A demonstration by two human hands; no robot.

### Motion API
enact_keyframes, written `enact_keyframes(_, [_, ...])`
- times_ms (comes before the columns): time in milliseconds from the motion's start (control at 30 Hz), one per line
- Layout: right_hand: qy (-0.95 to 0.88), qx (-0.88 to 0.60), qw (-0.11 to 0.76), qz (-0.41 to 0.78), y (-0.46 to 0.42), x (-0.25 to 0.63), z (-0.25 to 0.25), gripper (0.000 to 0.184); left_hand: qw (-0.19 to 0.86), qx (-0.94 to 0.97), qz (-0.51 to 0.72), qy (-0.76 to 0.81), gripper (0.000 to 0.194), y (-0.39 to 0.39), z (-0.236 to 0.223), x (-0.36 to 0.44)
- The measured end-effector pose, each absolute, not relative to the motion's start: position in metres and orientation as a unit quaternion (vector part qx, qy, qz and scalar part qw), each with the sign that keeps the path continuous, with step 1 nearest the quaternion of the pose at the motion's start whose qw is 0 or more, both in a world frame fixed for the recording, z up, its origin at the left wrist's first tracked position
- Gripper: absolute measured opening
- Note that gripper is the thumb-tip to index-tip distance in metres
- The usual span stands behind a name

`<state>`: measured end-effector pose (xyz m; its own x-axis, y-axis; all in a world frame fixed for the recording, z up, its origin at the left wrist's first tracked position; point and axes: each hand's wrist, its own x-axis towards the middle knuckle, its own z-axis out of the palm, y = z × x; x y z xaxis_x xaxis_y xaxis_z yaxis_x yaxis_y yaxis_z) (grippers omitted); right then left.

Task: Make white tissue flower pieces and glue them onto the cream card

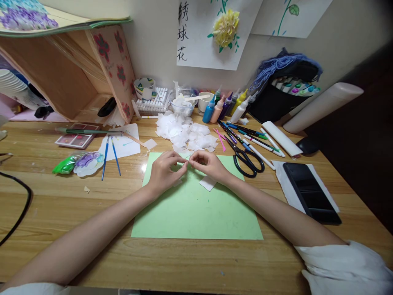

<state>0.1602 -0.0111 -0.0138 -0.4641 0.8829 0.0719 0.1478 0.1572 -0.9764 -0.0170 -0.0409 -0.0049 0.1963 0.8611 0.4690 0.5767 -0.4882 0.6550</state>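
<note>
A light green paper sheet (196, 209) lies on the wooden desk (92, 229). Both my hands meet over its far edge. My left hand (164, 172) and my right hand (208, 165) are closed in pinches, fingertips touching around a small thin piece that I cannot make out. A small white paper square (207, 183) lies on the green sheet under my right wrist. A heap of white tissue squares (184, 133) sits just beyond my hands.
Black scissors (245, 157), several markers (248, 137) and paint bottles (225, 107) lie to the right. A dark phone (310, 191) rests on white paper. Brushes (110, 153), a palette (89, 162) and a wooden shelf (73, 78) are at left. A black cable (18, 213) curves at far left.
</note>
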Motion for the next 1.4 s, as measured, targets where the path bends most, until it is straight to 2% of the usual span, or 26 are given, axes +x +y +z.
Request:
enact_keyframes(400, [-0.678,-0.387,0.343,0.523,-0.013,0.159,-0.009,0.023,0.203,0.742,0.416,0.485,0.009,-0.038,-0.006,-0.019])
enact_keyframes(667, [-0.684,-0.405,0.380,0.473,-0.012,0.159,-0.014,0.031,0.323,0.679,0.436,0.495,0.013,-0.029,-0.008,-0.022])
enact_keyframes(767, [-0.711,-0.400,0.366,0.447,-0.012,0.160,-0.011,0.022,0.350,0.675,0.431,0.485,0.016,-0.028,-0.008,-0.022])
enact_keyframes(1100, [-0.653,-0.359,0.376,0.551,-0.007,0.162,-0.014,0.023,0.428,0.622,0.445,0.482,0.020,-0.025,-0.009,-0.023])
enact_keyframes(1400, [-0.639,-0.374,0.385,0.551,-0.009,0.162,-0.012,0.022,0.399,0.659,0.440,0.462,0.018,-0.030,-0.002,-0.019])
